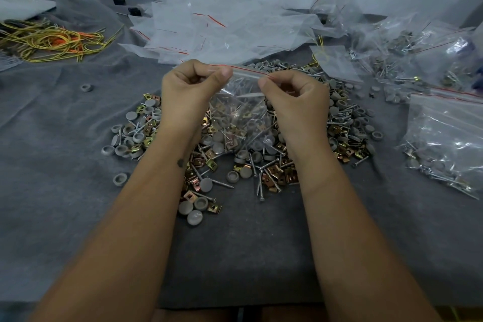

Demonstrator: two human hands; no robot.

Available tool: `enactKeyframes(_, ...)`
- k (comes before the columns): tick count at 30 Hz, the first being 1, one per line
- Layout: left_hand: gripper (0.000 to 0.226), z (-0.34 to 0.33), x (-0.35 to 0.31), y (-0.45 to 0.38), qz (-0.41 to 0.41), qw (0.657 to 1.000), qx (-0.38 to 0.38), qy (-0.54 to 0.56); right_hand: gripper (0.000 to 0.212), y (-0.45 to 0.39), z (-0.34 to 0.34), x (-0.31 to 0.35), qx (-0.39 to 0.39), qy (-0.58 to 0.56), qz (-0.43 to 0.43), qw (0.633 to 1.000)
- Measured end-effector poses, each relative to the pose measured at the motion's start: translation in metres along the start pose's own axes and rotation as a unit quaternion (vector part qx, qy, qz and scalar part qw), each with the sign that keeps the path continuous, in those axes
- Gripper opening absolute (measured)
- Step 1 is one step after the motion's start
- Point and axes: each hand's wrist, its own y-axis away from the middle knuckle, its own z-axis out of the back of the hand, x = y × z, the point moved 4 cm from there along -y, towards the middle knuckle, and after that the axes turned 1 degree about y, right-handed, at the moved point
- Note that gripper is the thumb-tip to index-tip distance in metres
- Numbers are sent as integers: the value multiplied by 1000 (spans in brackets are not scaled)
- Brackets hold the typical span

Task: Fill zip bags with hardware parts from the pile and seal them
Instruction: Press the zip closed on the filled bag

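— Hands?
— Left hand [187, 91] and right hand [295, 98] raised above the pile [261, 162], fingers curled, thumbs pinching the red-lined top edge of the zip bag [243, 115] from either side.
— Bag?
— One, hanging between both hands, holding screws, caps, clips.
— Others?
— One filled bag [444, 144] at right, more heaped behind, uncountable. Loose empty bags [222, 31] beyond, number unclear.

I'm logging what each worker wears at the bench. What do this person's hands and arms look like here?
Both forearms are bare, with no sleeves in view. The left hand and right hand wear no gloves, rings or watch. A small dark mark sits on the left forearm near the wrist.
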Motion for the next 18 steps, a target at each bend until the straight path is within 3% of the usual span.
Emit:
enactKeyframes(5, 37, 3, 0, -2, 6, 1000, 13, 25, 15, 0, 2, -1, -14, -4, 6, 1000)
enactKeyframes(12, 40, 0, 0, 1, 40, 997, 12, 57, 20, -2, 4, -4, -45, -33, -2, 998)
enactKeyframes(16, 21, -8, 1, 7, 73, 993, 94, -4, 12, -6, 16, -5, -118, -122, -34, 985)
enactKeyframes(18, 24, -11, 5, 9, 98, 981, 150, -81, 8, -8, 22, -5, -137, -174, -38, 974)
